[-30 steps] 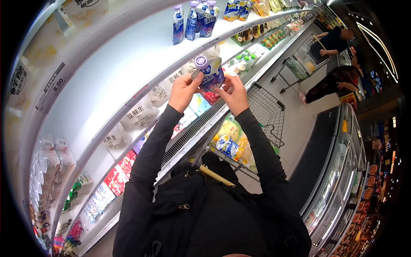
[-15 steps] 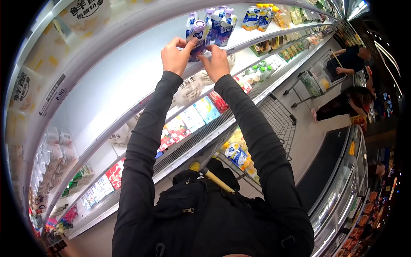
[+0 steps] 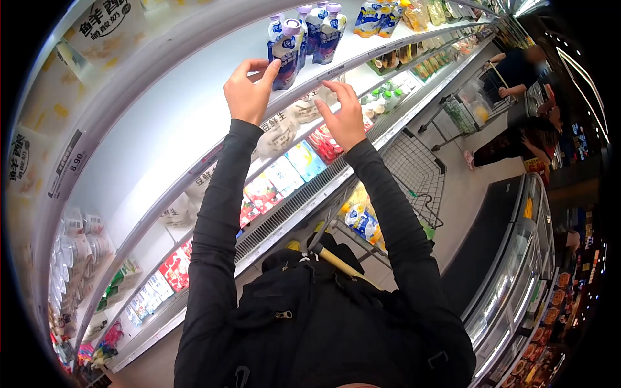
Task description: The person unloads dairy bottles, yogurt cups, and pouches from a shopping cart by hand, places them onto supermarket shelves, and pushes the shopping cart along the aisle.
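Note:
A blue and purple pouch [image 3: 286, 59] with a lilac cap stands upright at the front edge of the lit shelf [image 3: 187, 84]. My left hand [image 3: 249, 90] has its thumb and fingers closed on the pouch's left side. Just behind and to the right are several similar pouches [image 3: 331, 33]. My right hand [image 3: 344, 116] is apart from the pouch, in front of the shelf edge, with its fingers spread and nothing in them.
Yellow and blue pouches [image 3: 370, 18] stand farther right on the shelf. White bags [image 3: 277, 134] and cartons [image 3: 281, 176] fill lower shelves. A wire cart [image 3: 414, 174] holding packages is at my right. Two people [image 3: 517, 74] [image 3: 517, 142] are near another cart [image 3: 460, 113].
The pouch has moved from in front of the shelf onto its front edge, beside the others. My right hand has let go of it and drawn back to the right.

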A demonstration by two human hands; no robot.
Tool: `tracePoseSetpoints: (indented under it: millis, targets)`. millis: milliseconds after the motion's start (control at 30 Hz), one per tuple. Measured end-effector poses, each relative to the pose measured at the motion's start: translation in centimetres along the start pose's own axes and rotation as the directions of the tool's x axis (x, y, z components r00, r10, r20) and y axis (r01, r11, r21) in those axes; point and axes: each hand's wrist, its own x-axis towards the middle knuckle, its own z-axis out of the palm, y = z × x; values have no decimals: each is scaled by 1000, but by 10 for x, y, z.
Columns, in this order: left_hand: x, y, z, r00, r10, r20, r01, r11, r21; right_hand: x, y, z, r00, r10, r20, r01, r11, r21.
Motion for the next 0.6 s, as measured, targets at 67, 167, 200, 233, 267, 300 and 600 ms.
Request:
tracePoseSetpoints:
  millis: [67,167,200,233,267,300,600]
  targets:
    - [-17,16,-13,998,36,-61,-41,996,-79,-34,11,-35,991,130,-44,-127,990,56]
    - [-57,26,-19,1000,-13,-25,6,968,-252,-125,51,-89,861,494,-117,-481,868,126]
    - [-74,25,-17,998,-21,60,37,955,-293,-163,64,-107,804,579,-131,-582,813,24]
    - [-91,23,-12,987,-71,145,113,945,-307,-204,77,-123,740,654,-158,-669,740,-74]
    - [-108,17,-2,975,-100,198,161,931,-326,-248,91,-137,704,704,-100,-706,675,-215]
    - [-126,11,10,959,-127,252,211,916,-341,-292,101,-147,652,756,-49,-720,598,-352]
    - [-274,-45,98,360,-191,913,274,957,92,-423,80,-132,500,861,-90,-784,406,-469]
